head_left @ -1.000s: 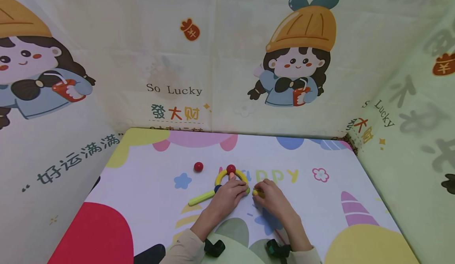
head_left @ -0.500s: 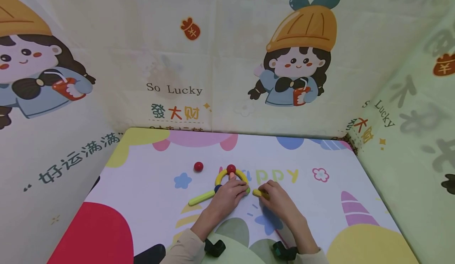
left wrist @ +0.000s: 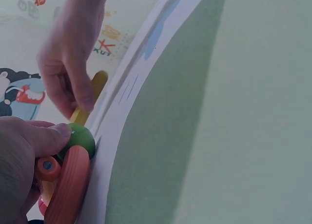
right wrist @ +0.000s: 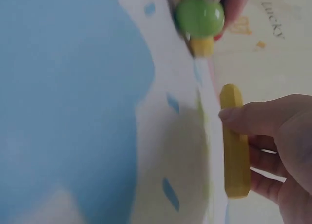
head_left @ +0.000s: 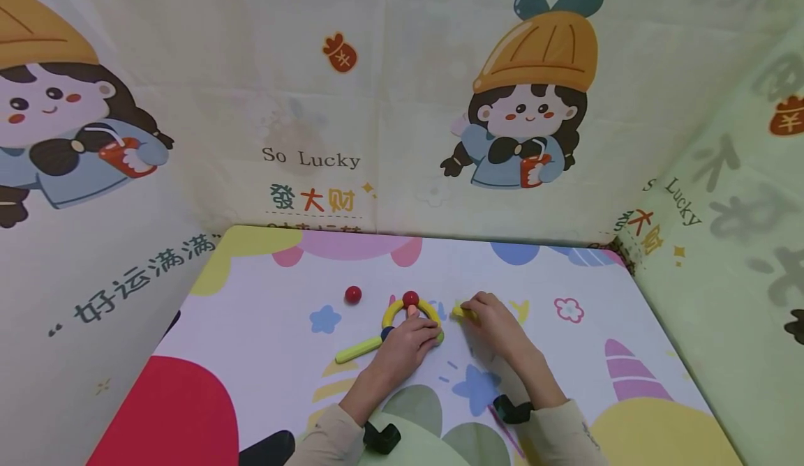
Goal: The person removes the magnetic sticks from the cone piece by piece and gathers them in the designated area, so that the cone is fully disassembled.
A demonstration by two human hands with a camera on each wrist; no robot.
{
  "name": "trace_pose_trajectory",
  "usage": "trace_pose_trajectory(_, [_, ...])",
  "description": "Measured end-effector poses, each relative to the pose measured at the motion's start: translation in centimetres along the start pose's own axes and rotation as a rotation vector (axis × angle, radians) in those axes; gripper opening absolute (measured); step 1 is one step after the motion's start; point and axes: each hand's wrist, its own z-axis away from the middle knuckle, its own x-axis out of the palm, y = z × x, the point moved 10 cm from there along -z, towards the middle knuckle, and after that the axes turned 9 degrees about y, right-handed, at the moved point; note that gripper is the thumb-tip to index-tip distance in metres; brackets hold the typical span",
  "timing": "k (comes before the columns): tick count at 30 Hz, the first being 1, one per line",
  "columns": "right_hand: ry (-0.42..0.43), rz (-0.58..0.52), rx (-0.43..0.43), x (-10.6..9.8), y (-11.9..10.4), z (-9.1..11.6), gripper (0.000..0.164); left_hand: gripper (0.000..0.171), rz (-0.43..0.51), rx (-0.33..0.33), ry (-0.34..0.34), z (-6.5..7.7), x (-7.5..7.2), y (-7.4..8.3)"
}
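Note:
My left hand [head_left: 405, 349] pinches a green ball [left wrist: 82, 140] at the near right of a ring-shaped magnetic-stick build. Curved yellow sticks [head_left: 432, 310], a red ball [head_left: 411, 298] at the top and a dark blue ball [head_left: 386, 331] form the ring; a light green stick [head_left: 358, 350] extends to its left. An orange-red curved stick [left wrist: 69, 185] shows below my left thumb. To the right, my right hand [head_left: 498, 324] pinches a straight yellow stick [right wrist: 236, 151] between thumb and fingers, apart from the build. Part of the ring is hidden under my left hand.
A loose red ball [head_left: 353, 295] lies left of the ring on the printed tabletop [head_left: 264, 312]. A thin pinkish stick-like line [head_left: 504, 430] shows beside the right wrist camera. Patterned cloth [head_left: 402, 103] hangs around the table's back and sides.
My right hand has drawn away from the ring to the right, then farther toward the back of the table, with the yellow stick in its fingers. The left hand keeps its place.

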Motion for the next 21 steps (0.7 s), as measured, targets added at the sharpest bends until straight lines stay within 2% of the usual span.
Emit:
trace_pose_trajectory(5, [0.018, 0.016, -0.03, 0.5, 1.5, -1.5, 0.021, 0.027, 0.001, -0.004, -0.003, 0.0, 0.0, -0.1])
trace_pose_trajectory(16, [-0.013, 0.028, -0.024, 1.5, 4.6, -4.3, 0.019, 0.027, 0.024, -0.008, 0.014, 0.1, -0.2, -0.2])
trace_pose_trajectory(21, [-0.032, 0.037, 0.005, 2.1, 6.3, -5.6, 0.019, 0.026, 0.02, -0.006, 0.01, 0.0, -0.1, -0.1])
